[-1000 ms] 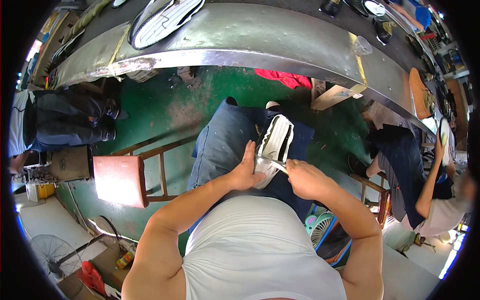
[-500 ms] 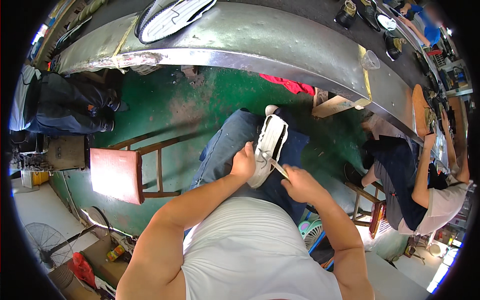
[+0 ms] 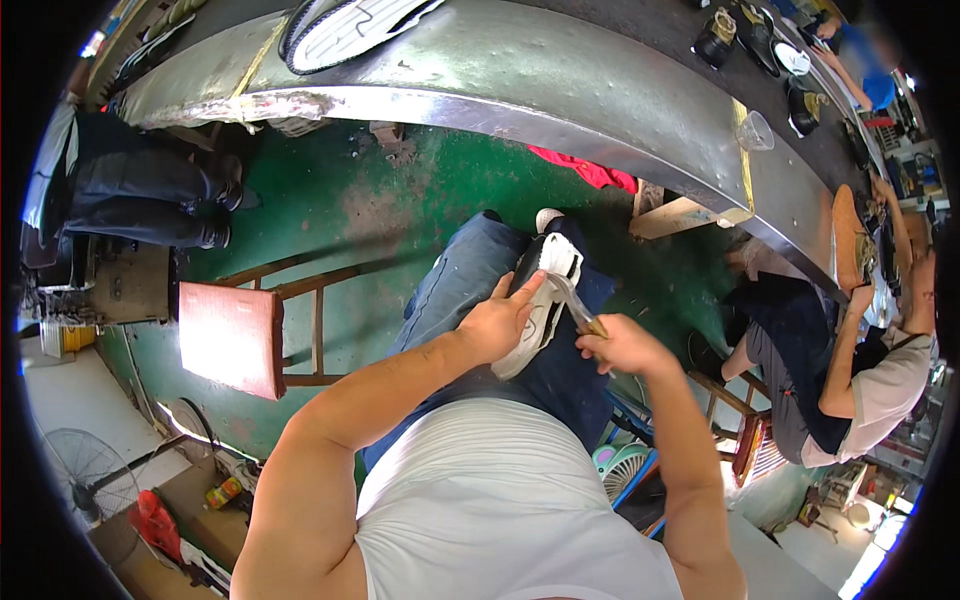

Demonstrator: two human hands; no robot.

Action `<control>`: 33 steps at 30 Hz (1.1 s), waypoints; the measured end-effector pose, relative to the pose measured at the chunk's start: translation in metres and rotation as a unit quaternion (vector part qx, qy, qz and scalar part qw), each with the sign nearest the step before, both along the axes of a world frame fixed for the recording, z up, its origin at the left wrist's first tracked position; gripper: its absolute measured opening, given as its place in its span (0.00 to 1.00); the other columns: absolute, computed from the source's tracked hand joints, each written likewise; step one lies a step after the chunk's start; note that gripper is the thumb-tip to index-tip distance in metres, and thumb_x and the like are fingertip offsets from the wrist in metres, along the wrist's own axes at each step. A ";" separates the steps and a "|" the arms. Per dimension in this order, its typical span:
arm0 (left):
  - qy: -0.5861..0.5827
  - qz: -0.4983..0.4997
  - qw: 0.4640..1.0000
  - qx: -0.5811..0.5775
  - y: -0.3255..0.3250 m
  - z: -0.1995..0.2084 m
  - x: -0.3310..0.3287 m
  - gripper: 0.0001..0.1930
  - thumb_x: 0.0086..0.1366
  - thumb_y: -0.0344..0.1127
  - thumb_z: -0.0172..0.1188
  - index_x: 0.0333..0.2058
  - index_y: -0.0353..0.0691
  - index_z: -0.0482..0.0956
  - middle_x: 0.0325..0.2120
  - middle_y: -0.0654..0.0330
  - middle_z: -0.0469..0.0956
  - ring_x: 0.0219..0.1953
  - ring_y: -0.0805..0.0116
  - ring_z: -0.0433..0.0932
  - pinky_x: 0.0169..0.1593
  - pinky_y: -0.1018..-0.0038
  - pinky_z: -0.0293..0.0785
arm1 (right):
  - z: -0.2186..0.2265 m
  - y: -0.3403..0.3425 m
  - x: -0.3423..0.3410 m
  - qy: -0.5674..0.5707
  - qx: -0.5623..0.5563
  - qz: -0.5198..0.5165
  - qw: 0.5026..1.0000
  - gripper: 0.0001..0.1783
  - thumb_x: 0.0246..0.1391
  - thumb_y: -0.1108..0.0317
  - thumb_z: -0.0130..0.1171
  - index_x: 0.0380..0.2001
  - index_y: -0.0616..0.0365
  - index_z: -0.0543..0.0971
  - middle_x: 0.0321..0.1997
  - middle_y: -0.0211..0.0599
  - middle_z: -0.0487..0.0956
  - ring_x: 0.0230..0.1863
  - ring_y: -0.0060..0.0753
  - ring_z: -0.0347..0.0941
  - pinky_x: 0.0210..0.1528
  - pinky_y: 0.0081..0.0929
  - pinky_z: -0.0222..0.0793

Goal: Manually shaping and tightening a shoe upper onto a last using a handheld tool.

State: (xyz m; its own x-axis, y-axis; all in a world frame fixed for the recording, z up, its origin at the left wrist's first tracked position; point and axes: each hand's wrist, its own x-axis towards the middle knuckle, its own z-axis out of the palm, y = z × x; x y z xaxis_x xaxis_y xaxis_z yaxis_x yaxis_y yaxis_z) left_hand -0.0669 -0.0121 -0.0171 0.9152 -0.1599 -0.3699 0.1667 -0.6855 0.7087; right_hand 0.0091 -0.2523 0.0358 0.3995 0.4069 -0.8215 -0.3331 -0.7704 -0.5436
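Note:
A white and black shoe [image 3: 527, 348] lies across my thighs, its pale underside and folded white edge facing up. My left hand [image 3: 498, 325] grips its left side, the index finger stretched along the upper part toward the tool's tip. In my right hand [image 3: 628, 346] is a slim metal hand tool [image 3: 570, 296] with a brownish handle; its exact kind is hard to make out. The tool's tip touches or nearly touches the shoe's white edge beside my left fingertip. My right fingers are wrapped round the handle.
A metal-edged bench [image 3: 480, 70] curves across the front, with a white shoe piece [image 3: 355, 35] and dark shoes [image 3: 716, 38] on it. A stool [image 3: 230, 338] stands left. One co-worker [image 3: 875, 390] sits right; another person's legs [image 3: 150, 195] show left. A small fan [image 3: 622, 468] sits near my right hip.
My left hand has shifted up the shoe, its index finger now extended near the tool. The tool's tip has moved toward the shoe's far end, and the shoe has turned slightly.

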 end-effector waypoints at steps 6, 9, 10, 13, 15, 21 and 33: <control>0.071 -0.063 0.995 0.017 0.000 0.021 0.020 0.30 0.75 0.41 0.42 0.73 0.58 0.47 0.63 0.21 0.54 0.52 0.31 0.75 0.61 0.56 0.71 | -0.016 0.020 0.006 -0.356 0.168 -0.065 0.917 0.16 0.66 0.59 0.51 0.39 0.66 0.75 0.31 0.55 0.80 0.31 0.57 0.79 0.36 0.47 0.73; 0.080 -0.088 0.992 0.035 -0.002 0.024 0.022 0.29 0.75 0.43 0.43 0.72 0.59 0.49 0.62 0.20 0.54 0.51 0.30 0.75 0.61 0.56 0.71 | -0.043 0.021 0.020 -0.380 0.011 0.115 0.918 0.22 0.68 0.53 0.47 0.35 0.64 0.73 0.31 0.60 0.80 0.35 0.65 0.77 0.39 0.55 0.71; 0.094 -0.097 0.990 0.043 -0.002 0.032 0.021 0.29 0.75 0.43 0.43 0.72 0.55 0.48 0.63 0.22 0.55 0.54 0.31 0.74 0.62 0.58 0.69 | -0.042 0.022 0.020 -0.381 0.012 0.112 0.918 0.22 0.68 0.53 0.47 0.35 0.64 0.73 0.31 0.60 0.80 0.35 0.65 0.77 0.39 0.55 0.71; 0.009 -0.006 1.000 -0.016 -0.001 -0.001 -0.018 0.31 0.74 0.43 0.44 0.72 0.45 0.48 0.65 0.27 0.57 0.59 0.36 0.72 0.64 0.61 0.67 | -0.037 0.018 0.021 -0.394 -0.004 0.136 0.909 0.22 0.68 0.52 0.46 0.35 0.64 0.73 0.30 0.61 0.79 0.35 0.65 0.77 0.39 0.55 0.71; -0.084 0.091 0.988 -0.090 -0.004 -0.009 -0.025 0.33 0.73 0.43 0.46 0.72 0.39 0.48 0.66 0.30 0.57 0.60 0.39 0.71 0.64 0.63 0.66 | -0.042 0.006 0.017 -0.393 0.019 0.144 0.908 0.22 0.68 0.53 0.47 0.35 0.64 0.73 0.28 0.58 0.79 0.34 0.64 0.77 0.38 0.54 0.72; 0.012 0.172 0.977 -0.127 -0.012 0.006 -0.026 0.34 0.68 0.39 0.56 0.66 0.24 0.59 0.58 0.31 0.70 0.63 0.43 0.69 0.66 0.67 0.64 | -0.021 0.013 -0.024 -0.373 0.029 0.165 0.913 0.20 0.68 0.55 0.48 0.37 0.65 0.74 0.30 0.54 0.80 0.34 0.62 0.77 0.37 0.50 0.72; 0.081 0.044 0.984 -0.155 -0.002 0.021 -0.031 0.49 0.61 0.37 0.64 0.73 0.37 0.41 0.60 0.36 0.70 0.63 0.51 0.70 0.66 0.70 0.64 | -0.019 -0.008 -0.063 -0.260 0.123 -0.032 0.957 0.22 0.68 0.53 0.47 0.37 0.65 0.76 0.27 0.47 0.80 0.31 0.49 0.79 0.37 0.39 0.74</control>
State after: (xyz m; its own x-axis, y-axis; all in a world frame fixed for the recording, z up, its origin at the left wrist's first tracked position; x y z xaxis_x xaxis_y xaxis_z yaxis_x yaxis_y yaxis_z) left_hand -0.0974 -0.0145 0.0043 0.8640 -0.2108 -0.4572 0.3426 -0.4192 0.8408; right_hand -0.0543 -0.2608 0.0166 0.7594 0.5231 -0.3869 -0.0105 -0.5848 -0.8111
